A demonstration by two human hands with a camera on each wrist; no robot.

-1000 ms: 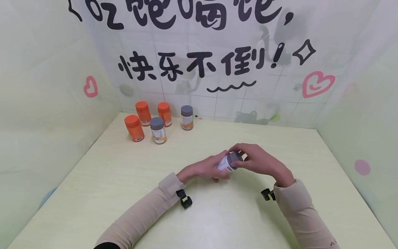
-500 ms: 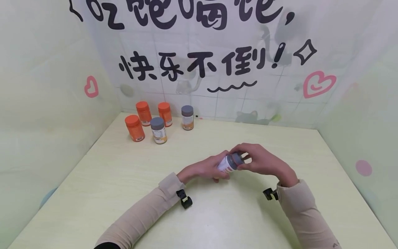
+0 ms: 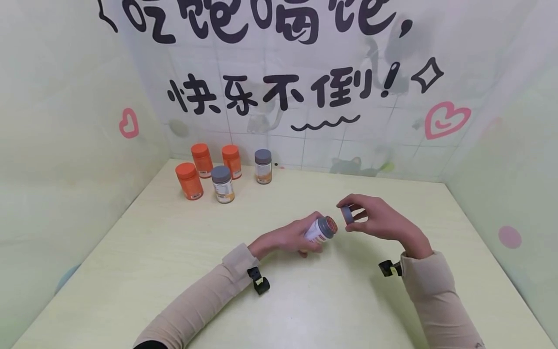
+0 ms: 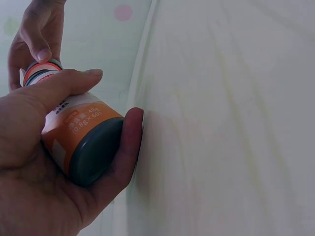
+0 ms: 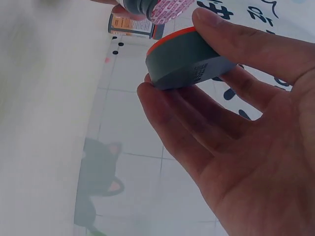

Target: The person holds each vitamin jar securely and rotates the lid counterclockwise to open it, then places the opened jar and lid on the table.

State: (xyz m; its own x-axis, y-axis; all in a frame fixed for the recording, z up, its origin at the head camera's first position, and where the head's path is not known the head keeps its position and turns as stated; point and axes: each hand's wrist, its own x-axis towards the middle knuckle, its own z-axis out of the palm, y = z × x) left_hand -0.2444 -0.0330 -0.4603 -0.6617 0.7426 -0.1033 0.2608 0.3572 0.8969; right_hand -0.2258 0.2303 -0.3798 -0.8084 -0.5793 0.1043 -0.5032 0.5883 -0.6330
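Note:
My left hand [image 3: 287, 236] grips a small bottle [image 3: 316, 232] with a white and orange label, tilted so its mouth points up and to the right. Across the mouth lies a pink-and-white patterned surface [image 5: 170, 9], seen in the right wrist view; it looks like a printed seal. In the left wrist view the thumb and fingers wrap the bottle [image 4: 86, 125] and its dark base faces the camera. A grey cap [image 3: 347, 215] with an orange-red rim is pinched between thumb and fingertips of my right hand [image 3: 383, 218], a short way right of the mouth and apart from it.
At the table's back left stand three orange bottles, one in front [image 3: 189, 182], and two grey-capped ones, a nearer [image 3: 223, 185] and a farther one [image 3: 263, 167]. Printed cloth walls [image 3: 279, 145] enclose the table [image 3: 305, 300] at the back and sides.
The grey cap has come off the bottle and moved right with my right hand, uncovering the mouth. My left hand and the bottle have stayed nearly still.

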